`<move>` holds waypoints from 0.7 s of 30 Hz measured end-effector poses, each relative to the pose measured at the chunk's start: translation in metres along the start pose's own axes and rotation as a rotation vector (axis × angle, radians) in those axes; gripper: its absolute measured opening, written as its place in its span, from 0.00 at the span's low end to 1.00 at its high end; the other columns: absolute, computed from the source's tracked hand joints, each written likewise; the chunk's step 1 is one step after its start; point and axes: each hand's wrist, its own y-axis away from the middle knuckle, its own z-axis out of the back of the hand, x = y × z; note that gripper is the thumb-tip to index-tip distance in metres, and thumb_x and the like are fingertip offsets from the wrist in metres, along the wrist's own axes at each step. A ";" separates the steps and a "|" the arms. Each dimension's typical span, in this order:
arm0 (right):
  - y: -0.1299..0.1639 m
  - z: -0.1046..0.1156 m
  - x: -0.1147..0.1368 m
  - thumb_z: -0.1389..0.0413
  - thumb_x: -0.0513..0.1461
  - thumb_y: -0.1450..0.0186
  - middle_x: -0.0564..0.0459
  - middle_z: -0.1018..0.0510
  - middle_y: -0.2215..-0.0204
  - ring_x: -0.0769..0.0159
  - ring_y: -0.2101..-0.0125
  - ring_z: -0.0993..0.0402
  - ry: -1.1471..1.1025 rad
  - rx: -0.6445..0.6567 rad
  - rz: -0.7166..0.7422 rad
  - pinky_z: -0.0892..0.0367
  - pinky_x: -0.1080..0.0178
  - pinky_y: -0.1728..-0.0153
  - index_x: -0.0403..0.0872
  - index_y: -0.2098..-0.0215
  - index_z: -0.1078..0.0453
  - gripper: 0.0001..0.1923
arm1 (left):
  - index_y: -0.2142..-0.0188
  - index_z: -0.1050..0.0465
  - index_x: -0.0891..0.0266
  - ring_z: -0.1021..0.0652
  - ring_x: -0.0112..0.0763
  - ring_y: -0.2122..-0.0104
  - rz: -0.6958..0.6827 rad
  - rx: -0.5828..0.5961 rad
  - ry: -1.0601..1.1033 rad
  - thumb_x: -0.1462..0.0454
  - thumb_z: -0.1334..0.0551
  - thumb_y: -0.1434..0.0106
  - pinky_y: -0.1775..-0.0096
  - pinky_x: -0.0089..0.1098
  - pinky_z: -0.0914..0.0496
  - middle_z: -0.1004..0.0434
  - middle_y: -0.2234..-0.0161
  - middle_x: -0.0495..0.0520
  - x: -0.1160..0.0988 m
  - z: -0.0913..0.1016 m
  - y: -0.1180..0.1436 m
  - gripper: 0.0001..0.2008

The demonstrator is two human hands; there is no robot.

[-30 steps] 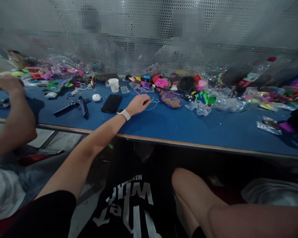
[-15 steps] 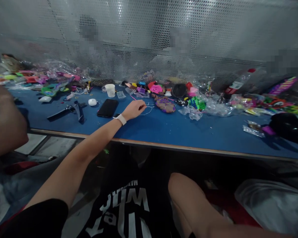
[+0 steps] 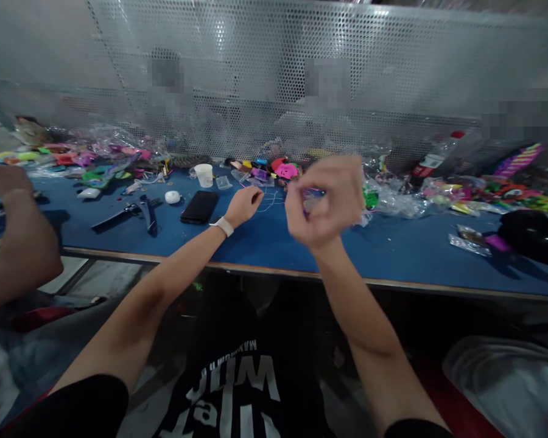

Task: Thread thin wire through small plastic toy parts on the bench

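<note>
My left hand [image 3: 243, 205], with a white band on its wrist, rests low over the blue table. Its thumb and fingers are pinched together at the end of a thin white string [image 3: 273, 196], which lies in loose loops to the right. My right hand [image 3: 331, 198] is raised over the table, blurred by motion. Its fingers curl round towards the thumb in a ring shape; whatever they may pinch cannot be made out. Behind this hand, the brown and purple lump is mostly hidden. Left of my left hand lies a black phone [image 3: 200, 207].
A white cup [image 3: 204, 175], a white case [image 3: 172, 197] and a black strap-like item [image 3: 128, 214] stand leftward. Colourful pieces and plastic wrap line the perforated metal panel [image 3: 256, 73]. A bottle [image 3: 433, 159] and a black shiny object [image 3: 536, 237] are at right. Another person's arm [image 3: 21, 225] is at left.
My right hand has come up from below the table's edge to above the tabletop, right of the string. My left hand stays nearly in place. The view has shifted slightly.
</note>
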 end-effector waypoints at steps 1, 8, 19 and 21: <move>-0.008 -0.010 -0.020 0.42 0.41 0.17 0.47 0.17 0.50 0.46 0.47 0.13 0.010 0.004 0.004 0.13 0.31 0.40 0.56 0.48 0.21 0.07 | 0.56 0.18 0.62 0.16 0.43 0.57 0.020 -0.020 0.004 0.67 0.37 0.18 0.49 0.41 0.23 0.11 0.57 0.62 0.002 0.000 0.000 0.09; 0.047 -0.071 -0.123 0.39 0.40 0.21 0.41 0.12 0.48 0.40 0.43 0.16 0.019 0.440 -0.042 0.20 0.31 0.34 0.53 0.44 0.16 0.11 | 0.58 0.19 0.61 0.17 0.41 0.63 0.044 -0.025 0.003 0.68 0.37 0.19 0.55 0.39 0.25 0.14 0.64 0.58 0.010 0.000 -0.001 0.09; 0.080 -0.088 -0.122 0.41 0.43 0.15 0.44 0.09 0.46 0.43 0.42 0.17 0.064 0.408 -0.140 0.24 0.36 0.36 0.55 0.48 0.12 0.12 | 0.61 0.25 0.58 0.17 0.41 0.61 -0.127 -0.062 0.071 0.70 0.39 0.20 0.52 0.40 0.24 0.16 0.62 0.58 0.006 -0.006 -0.004 0.10; 0.081 -0.087 -0.121 0.41 0.43 0.15 0.43 0.08 0.44 0.43 0.41 0.17 0.061 0.412 -0.145 0.25 0.36 0.35 0.54 0.48 0.12 0.12 | 0.61 0.26 0.57 0.18 0.41 0.60 -0.131 -0.052 0.076 0.70 0.39 0.20 0.52 0.40 0.25 0.16 0.62 0.58 0.005 -0.004 -0.003 0.10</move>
